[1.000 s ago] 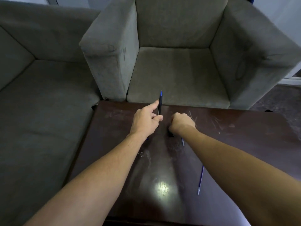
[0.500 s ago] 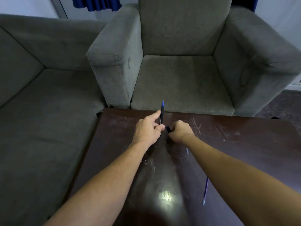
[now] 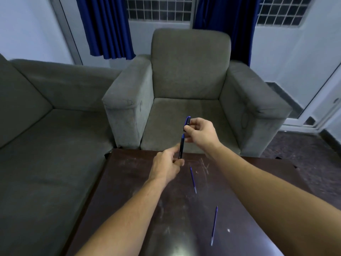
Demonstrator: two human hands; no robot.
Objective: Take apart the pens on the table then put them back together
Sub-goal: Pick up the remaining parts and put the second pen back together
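At centre frame, above the far edge of a scratched dark tabletop [image 3: 140, 182], a person's left hand [image 3: 166, 168] keeps a pinching grip on the lower end of an upright dark pen barrel [image 3: 181, 147]. Just above it, the right hand [image 3: 202, 134] pinches a blue-tipped pen cap [image 3: 187, 122]. Two slim blue refills [image 3: 193, 179] [image 3: 214, 225] lie on the tabletop, lower right. A grey armchair [image 3: 190, 74] stands behind.
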